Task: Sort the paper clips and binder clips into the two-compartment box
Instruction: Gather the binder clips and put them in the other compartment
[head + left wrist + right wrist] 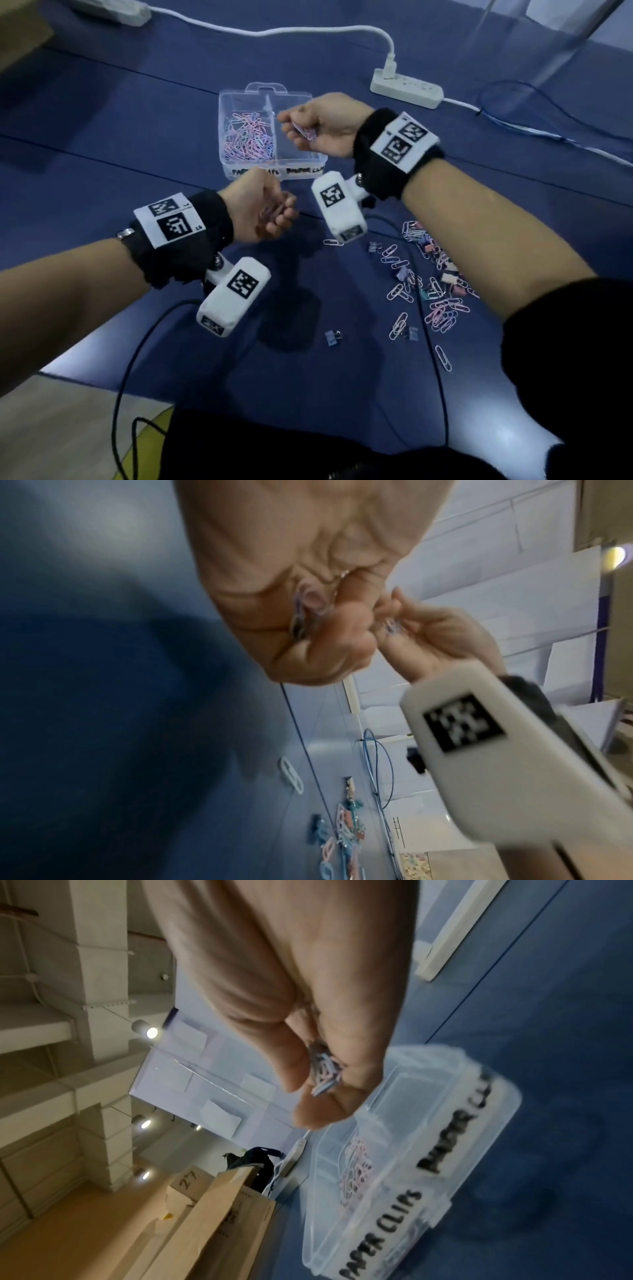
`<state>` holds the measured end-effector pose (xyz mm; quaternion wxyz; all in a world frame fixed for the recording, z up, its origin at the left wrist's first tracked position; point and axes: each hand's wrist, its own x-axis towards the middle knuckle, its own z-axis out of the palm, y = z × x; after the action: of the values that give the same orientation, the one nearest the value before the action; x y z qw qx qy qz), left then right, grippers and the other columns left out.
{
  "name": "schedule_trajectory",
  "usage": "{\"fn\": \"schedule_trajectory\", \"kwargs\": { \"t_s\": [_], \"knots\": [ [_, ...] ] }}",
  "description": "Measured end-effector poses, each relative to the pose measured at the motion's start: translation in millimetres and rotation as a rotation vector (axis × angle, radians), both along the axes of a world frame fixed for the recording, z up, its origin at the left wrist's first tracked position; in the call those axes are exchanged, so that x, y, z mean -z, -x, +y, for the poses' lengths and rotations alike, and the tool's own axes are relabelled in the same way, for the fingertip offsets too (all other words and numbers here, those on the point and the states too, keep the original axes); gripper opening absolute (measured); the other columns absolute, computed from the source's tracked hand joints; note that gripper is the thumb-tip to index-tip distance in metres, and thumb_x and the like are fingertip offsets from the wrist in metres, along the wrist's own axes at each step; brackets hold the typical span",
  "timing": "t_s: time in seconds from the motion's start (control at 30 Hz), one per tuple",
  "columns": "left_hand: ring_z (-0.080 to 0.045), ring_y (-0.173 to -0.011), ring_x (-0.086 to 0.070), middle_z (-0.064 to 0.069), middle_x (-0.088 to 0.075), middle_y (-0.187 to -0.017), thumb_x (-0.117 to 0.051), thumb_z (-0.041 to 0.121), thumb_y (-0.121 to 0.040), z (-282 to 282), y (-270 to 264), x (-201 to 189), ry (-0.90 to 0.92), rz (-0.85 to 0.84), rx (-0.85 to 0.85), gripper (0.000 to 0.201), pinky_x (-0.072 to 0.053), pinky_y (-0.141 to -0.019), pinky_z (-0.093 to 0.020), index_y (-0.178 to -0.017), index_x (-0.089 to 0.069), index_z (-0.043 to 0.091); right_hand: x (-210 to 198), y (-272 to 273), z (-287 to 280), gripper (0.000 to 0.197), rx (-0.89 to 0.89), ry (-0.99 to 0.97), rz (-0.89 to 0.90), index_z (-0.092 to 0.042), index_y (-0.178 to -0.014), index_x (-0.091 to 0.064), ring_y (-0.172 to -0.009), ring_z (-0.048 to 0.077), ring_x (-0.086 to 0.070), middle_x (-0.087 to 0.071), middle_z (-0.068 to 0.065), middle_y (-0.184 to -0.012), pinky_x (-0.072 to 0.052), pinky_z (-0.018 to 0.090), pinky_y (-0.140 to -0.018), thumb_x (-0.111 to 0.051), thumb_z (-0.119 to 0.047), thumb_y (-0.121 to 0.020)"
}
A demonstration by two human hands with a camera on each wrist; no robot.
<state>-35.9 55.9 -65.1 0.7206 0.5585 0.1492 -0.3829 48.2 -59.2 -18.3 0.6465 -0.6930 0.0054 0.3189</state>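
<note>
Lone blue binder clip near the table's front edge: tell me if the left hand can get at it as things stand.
Probably not cleanly: the binder clip lies bare on the cloth with nothing over it, but the left hand already grips paper clips in its curled fingers.

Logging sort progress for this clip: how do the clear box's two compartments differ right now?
The compartment labelled PAPER CLIPS of the clear plastic two-compartment box holds a heap of pastel paper clips; the binder-clip compartment shows none. The right hand, gripping paper clips, hovers over the binder-clip compartment, not the other. Both are open-topped with handwritten labels.
</note>
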Motion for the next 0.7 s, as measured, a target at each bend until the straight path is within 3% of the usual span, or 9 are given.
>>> {"fn": "schedule_trajectory", "kwargs": {
  "t_s": [0.1,0.2,0.27,0.33,0.37,0.43,0.53,0.6,0.7],
  "knots": [
    [-0.010,-0.035,-0.043,-0.002,-0.052,-0.049,-0.031,0.007,-0.076,5.0,5.3,8.1,-0.068,0.011,-0.081,0.016,-0.031,-0.033,-0.010,-0.066,-0.044,0.010,3.7,-4.1,28.6,0.025,0.089,-0.077,0.048,-0.002,-0.074,-0.044,-0.060,0.018,-0.042,-0.042,0.009,-0.072,-0.047,0.024,-0.047,-0.033,0.004,-0.096],
    [-0.010,-0.033,-0.048,-0.002,-0.056,-0.053,-0.030,0.009,-0.092,8.0,7.9,10.9,-0.079,0.027,-0.162,0.030,-0.036,-0.034,-0.010,-0.071,-0.053,0.011,10.5,-9.7,42.5,0.025,0.079,-0.114,0.079,-0.006,-0.080,-0.045,-0.063,0.019,-0.045,-0.044,0.009,-0.076,-0.045,0.025,-0.058,-0.034,-0.017,-0.100],
    [-0.011,-0.034,-0.056,0.000,-0.062,-0.047,-0.033,0.009,-0.094,11.2,7.8,10.0,-0.060,0.040,-0.217,0.032,-0.045,-0.037,-0.013,-0.071,-0.055,0.010,16.5,-12.6,43.6,0.031,-0.013,-0.102,0.073,-0.005,-0.116,-0.047,-0.107,0.028,-0.055,-0.055,0.019,-0.118,-0.042,0.035,-0.096,-0.029,-0.026,-0.101],
    [-0.012,-0.038,-0.062,-0.003,-0.065,-0.048,-0.033,0.007,-0.095,14.2,6.0,7.1,-0.017,0.055,-0.259,0.029,-0.053,-0.041,-0.019,-0.074,-0.053,0.006,17.3,-10.3,39.9,0.046,-0.081,-0.127,0.036,-0.005,-0.140,-0.029,-0.140,0.028,-0.029,-0.034,0.017,-0.149,-0.013,0.043,-0.117,-0.024,-0.029,-0.101],
    [-0.014,-0.040,-0.064,-0.005,-0.065,-0.053,-0.032,0.006,-0.095,15.1,5.0,5.1,0.010,0.059,-0.264,0.027,-0.054,-0.042,-0.023,-0.075,-0.052,0.005,16.3,-8.4,37.0,0.047,-0.100,-0.162,0.010,-0.006,-0.141,-0.029,-0.142,0.027,-0.025,-0.033,0.015,-0.150,-0.011,0.042,-0.117,-0.021,-0.030,-0.102],
    [-0.016,-0.045,-0.067,-0.008,-0.064,-0.064,-0.029,0.005,-0.094,15.6,2.7,0.0,0.064,0.055,-0.250,0.027,-0.057,-0.045,-0.026,-0.077,-0.050,0.003,11.4,-5.9,28.0,0.043,-0.089,-0.244,-0.042,-0.008,-0.128,-0.043,-0.135,0.027,-0.037,-0.042,0.015,-0.145,-0.025,0.035,-0.107,-0.018,-0.030,-0.102],
    [-0.021,-0.059,-0.071,-0.014,-0.063,-0.085,-0.028,0.005,-0.094,19.2,-4.5,-13.2,0.096,-0.017,-0.234,0.029,-0.061,-0.058,-0.028,-0.084,-0.055,-0.001,0.0,4.8,6.0,0.031,-0.002,-0.326,-0.121,-0.014,-0.098,-0.052,-0.103,0.024,-0.063,-0.070,0.011,-0.106,-0.046,0.029,-0.086,-0.022,-0.023,-0.102],
    [-0.026,-0.070,-0.072,-0.015,-0.061,-0.090,-0.030,0.007,-0.095,25.6,-12.7,-26.7,0.111,-0.094,-0.296,0.028,-0.061,-0.063,-0.030,-0.084,-0.054,-0.001,-7.0,16.8,-17.2,0.026,0.030,-0.235,-0.224,-0.015,-0.092,-0.053,-0.075,0.016,-0.068,-0.074,-0.001,-0.076,-0.051,0.024,-0.069,-0.029,-0.013,-0.100],
    [-0.025,-0.086,-0.065,-0.008,-0.058,-0.091,-0.030,0.008,-0.095,36.7,-30.9,-43.6,0.058,-0.248,-0.413,0.026,-0.060,-0.072,-0.033,-0.073,-0.044,0.009,-10.8,38.9,-63.9,0.027,-0.084,0.168,-0.467,-0.017,-0.087,-0.055,-0.055,0.003,-0.059,-0.069,-0.005,-0.071,-0.045,0.018,-0.054,-0.038,0.003,-0.092]
  ]
}}
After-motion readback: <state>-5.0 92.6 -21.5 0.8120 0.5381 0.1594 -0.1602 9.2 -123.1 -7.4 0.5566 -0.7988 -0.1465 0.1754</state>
